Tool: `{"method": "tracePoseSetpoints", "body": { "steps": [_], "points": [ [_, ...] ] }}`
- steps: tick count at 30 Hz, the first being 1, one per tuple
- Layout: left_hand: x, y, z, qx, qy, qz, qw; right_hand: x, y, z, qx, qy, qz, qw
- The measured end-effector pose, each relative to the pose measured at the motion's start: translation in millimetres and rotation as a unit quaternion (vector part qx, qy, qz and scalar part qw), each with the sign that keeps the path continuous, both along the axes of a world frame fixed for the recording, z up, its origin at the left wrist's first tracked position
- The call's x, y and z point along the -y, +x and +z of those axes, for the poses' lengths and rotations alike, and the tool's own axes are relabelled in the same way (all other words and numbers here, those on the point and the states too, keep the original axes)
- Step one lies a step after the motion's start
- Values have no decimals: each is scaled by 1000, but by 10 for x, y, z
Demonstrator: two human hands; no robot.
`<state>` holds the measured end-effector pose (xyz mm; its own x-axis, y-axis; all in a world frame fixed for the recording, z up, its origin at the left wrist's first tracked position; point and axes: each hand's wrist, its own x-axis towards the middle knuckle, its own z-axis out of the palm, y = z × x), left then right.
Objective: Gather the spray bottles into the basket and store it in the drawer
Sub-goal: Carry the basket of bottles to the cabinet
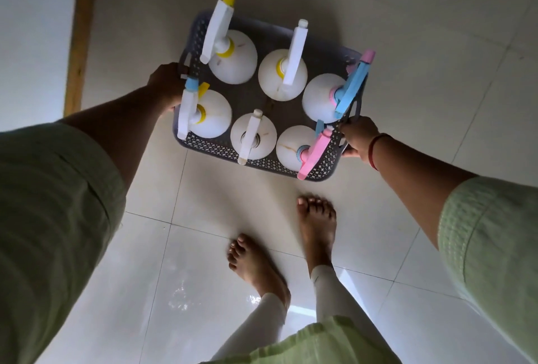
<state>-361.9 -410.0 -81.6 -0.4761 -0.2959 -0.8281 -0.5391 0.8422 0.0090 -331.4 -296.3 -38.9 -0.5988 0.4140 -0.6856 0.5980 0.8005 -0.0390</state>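
A dark perforated plastic basket [326,161] hangs in the air above the tiled floor, carried level. Several white spray bottles stand upright inside it: one with a yellow nozzle [233,56] at the far left, one with a blue and pink trigger [323,98] at the right, one with a pink trigger [294,148] at the near right. My left hand [167,85] is closed around the basket's left handle. My right hand [359,137] grips the right handle. No drawer is in view.
Glossy white floor tiles [203,261] lie below, with my bare feet [316,226] just behind the basket. A wooden strip [83,28] and a pale wall run along the far left.
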Motion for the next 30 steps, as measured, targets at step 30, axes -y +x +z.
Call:
{"method": "tracePoseSetpoints", "body": {
  "steps": [30],
  "points": [
    [2043,-992,1547,-109,101,98,984,267,-545,1010,188,-241,-249,919]
  ]
}}
